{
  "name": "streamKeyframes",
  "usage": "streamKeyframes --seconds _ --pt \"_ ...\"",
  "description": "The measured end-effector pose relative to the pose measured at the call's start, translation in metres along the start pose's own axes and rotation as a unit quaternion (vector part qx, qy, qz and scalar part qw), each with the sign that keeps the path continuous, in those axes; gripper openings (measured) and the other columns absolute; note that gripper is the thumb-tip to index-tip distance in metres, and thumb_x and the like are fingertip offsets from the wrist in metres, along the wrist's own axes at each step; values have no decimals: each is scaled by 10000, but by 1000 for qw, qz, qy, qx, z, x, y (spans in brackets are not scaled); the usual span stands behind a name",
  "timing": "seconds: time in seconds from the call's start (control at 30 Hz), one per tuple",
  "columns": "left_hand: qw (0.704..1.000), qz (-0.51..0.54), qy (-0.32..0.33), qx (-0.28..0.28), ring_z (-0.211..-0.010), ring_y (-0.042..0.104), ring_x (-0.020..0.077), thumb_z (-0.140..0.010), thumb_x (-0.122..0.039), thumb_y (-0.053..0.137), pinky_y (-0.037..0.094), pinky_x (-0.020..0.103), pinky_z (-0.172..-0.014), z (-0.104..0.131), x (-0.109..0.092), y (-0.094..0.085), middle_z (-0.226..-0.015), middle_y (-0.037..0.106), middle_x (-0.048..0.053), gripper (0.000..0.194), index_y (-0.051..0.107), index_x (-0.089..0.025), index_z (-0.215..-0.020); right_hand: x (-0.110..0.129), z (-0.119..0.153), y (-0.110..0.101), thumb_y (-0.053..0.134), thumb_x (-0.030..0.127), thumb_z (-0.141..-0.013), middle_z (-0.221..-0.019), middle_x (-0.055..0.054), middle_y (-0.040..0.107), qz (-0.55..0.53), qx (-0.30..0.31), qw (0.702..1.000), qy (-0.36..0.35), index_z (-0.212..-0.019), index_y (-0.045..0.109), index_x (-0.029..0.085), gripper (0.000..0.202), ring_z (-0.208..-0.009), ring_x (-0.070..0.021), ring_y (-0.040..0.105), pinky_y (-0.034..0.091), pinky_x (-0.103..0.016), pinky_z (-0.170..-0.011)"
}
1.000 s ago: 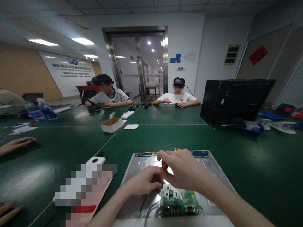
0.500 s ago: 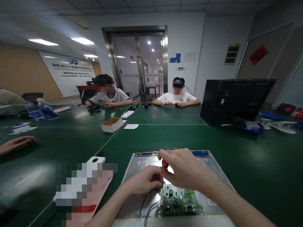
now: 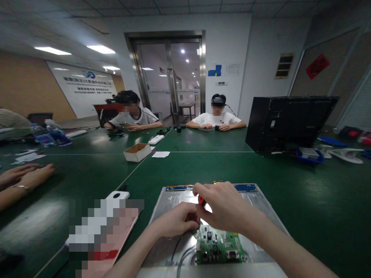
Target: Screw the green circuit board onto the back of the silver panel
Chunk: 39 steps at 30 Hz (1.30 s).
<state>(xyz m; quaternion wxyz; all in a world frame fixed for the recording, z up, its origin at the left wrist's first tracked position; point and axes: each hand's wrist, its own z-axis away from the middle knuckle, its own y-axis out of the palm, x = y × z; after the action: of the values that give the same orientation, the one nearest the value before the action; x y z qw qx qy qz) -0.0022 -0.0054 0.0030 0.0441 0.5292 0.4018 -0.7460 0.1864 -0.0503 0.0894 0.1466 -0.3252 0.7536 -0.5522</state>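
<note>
My right hand (image 3: 224, 204) is closed around the red-and-black handle of a screwdriver (image 3: 202, 200), held upright over the upper left corner of a green circuit board (image 3: 218, 245). Low beside it, my left hand (image 3: 179, 220) has its fingers curled together at that same corner; what they pinch is hidden. The board lies on the metal back of a flat display panel (image 3: 162, 210), which has a blue circuit strip (image 3: 246, 188) along its far edge. Grey cables (image 3: 185, 256) run from the board's left side. The screwdriver's tip is out of sight.
Left of the panel lie a white power strip (image 3: 117, 195) and a partly blurred pink packet (image 3: 124, 227). An open white box (image 3: 137, 153) stands farther off. A large black monitor (image 3: 290, 123) is at the right. A co-worker's hands (image 3: 31, 177) rest at the far left; two people sit opposite.
My two hands and the screwdriver have stayed almost where they were. At the far left, a co-worker's second hand has come into view beside the first.
</note>
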Motion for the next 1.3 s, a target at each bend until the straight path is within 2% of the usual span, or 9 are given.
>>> streamKeyframes --seconds 0.3,0.47,0.6,0.73,0.97,1.3 --pt "1000 6 -21 -4 -646 487 133 -664 -91 576 379 222 -590 0 2 0 -663 533 -48 89 563 -170 -703 -1 -1 0 525 205 -804 -762 -12 702 1 7 1000 16 -961 532 203 158 -582 -152 594 155 -276 -499" --pt "999 19 -38 -1 -667 543 142 -681 -109 576 424 226 -599 0 1 0 -718 592 -31 149 599 -166 -816 -1 -1 1 542 284 -861 -730 -12 697 22 6 1000 17 -976 525 210 138 -578 -173 611 160 -274 -489" --pt "999 14 -46 -1 -662 542 143 -673 -102 572 424 229 -600 1 -1 -1 -709 599 -34 146 607 -171 -797 -1 -2 0 556 335 -889 -759 -24 709 27 21 999 21 -977 518 209 158 -601 -183 629 178 -273 -492" --pt "999 11 -44 -1 -653 529 139 -684 -124 584 417 225 -591 1 0 -2 -704 589 -36 118 605 -174 -789 -2 -3 1 548 285 -892 -808 -21 713 4 24 1000 14 -994 514 210 131 -628 -173 629 198 -271 -503" --pt "999 25 -21 4 -634 496 126 -678 -111 573 393 222 -588 0 2 0 -676 540 -49 103 561 -172 -760 0 0 -2 536 198 -777 -824 -26 696 -41 26 999 5 -1037 519 192 260 -622 -156 593 225 -268 -511" --pt "999 35 -28 7 -640 505 134 -669 -124 580 406 218 -583 -1 8 1 -676 548 -42 85 548 -176 -728 -1 -1 0 511 211 -832 -790 -22 700 -9 19 1000 13 -999 515 203 167 -598 -153 589 181 -274 -501"
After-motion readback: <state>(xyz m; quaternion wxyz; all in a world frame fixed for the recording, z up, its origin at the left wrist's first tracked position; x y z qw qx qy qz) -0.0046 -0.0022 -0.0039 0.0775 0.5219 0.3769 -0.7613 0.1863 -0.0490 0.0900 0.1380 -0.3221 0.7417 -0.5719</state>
